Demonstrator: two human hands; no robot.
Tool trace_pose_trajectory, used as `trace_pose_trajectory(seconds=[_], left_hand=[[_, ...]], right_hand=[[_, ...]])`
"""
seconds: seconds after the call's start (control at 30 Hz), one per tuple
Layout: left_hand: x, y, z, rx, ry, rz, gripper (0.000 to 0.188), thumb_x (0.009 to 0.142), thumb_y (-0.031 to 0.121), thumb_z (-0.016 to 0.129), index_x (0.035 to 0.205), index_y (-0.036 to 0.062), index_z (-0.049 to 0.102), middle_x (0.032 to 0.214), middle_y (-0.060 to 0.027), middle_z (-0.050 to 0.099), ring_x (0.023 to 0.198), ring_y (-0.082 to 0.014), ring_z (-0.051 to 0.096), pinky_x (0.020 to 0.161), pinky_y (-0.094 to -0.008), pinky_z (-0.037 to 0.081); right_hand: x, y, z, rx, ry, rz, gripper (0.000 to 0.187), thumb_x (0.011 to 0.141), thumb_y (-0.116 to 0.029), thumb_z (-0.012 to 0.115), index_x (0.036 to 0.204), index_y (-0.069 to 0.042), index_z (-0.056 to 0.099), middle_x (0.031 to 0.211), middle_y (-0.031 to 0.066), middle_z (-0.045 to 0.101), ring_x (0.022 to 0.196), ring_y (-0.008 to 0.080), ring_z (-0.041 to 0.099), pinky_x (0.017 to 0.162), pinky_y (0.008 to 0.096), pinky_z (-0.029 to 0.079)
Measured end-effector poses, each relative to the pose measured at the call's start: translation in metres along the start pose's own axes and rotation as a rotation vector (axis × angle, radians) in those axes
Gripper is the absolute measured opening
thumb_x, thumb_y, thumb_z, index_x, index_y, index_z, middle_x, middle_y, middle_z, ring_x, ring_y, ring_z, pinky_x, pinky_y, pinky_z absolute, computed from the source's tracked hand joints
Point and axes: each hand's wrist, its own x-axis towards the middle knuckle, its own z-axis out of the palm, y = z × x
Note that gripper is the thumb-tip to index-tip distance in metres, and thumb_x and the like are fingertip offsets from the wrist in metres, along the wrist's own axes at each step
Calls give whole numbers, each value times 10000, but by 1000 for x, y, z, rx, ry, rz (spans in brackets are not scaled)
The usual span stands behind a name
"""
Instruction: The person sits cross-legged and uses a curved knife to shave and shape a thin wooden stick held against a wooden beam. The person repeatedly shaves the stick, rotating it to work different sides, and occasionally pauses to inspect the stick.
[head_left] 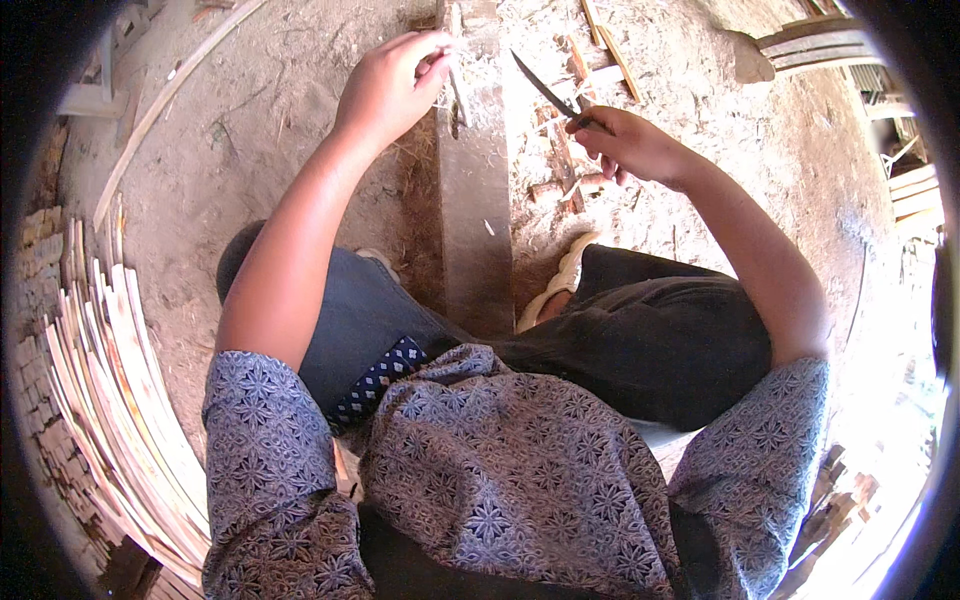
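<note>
My left hand (pixel 395 85) is over the far part of a long wooden plank (pixel 475 210), its fingers closed in a pinch. Whatever is between its fingertips is lost in the glare and too small to make out. A thin dark slot or strip lies on the plank just beside that hand. My right hand (pixel 630 145) grips the handle of a knife (pixel 541 82) to the right of the plank. The knife's dark, slim, slightly curved blade points up and to the left, apart from the left hand.
Wood scraps and thin sticks (pixel 612 55) litter the dirt floor (pixel 700 120) right of the plank. A bundle of long pale strips (pixel 125 370) lies at the left, near stacked wood pieces. My legs straddle the plank's near end. Slatted wood (pixel 820 45) stands at the far right.
</note>
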Motion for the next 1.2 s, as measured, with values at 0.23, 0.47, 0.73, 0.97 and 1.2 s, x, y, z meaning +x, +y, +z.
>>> trace_pose_trajectory(seconds=[0.23,0.47,0.73,0.97,1.2], left_hand=[[19,1,-20,368,-172,129,183,983,264,608,1044,102,668,890,-130,705,827,-343,693,701,-442,556],[13,-1,-35,600,-410,-20,269,1025,328,508,970,87,612,834,-166,696,809,-397,683,680,-517,542],[13,-7,-44,530,-516,-62,188,992,238,501,975,53,535,765,-193,670,732,-430,662,650,-542,509],[22,-15,-34,394,-448,-62,183,973,221,525,909,49,529,713,-192,631,692,-430,641,616,-533,485],[24,-12,-23,448,-403,78,192,945,214,558,831,63,588,625,-117,645,555,-294,660,535,-422,512]], right_hand=[[29,3,-12,-306,-32,12,375,1052,-245,474,1323,9,524,863,125,693,669,178,663,598,351,558],[49,4,-14,-299,0,70,561,999,-167,474,1548,-139,359,867,153,708,563,194,673,522,337,600],[101,16,20,-176,-127,-21,493,1018,-164,430,1510,-180,399,887,170,690,732,222,689,718,401,603],[144,33,33,-165,-70,-66,485,1016,-141,419,1500,-163,401,819,155,648,795,242,676,739,443,549],[128,36,40,-163,-57,-176,465,1025,-164,467,1488,-177,429,677,69,557,602,174,560,599,383,455]])
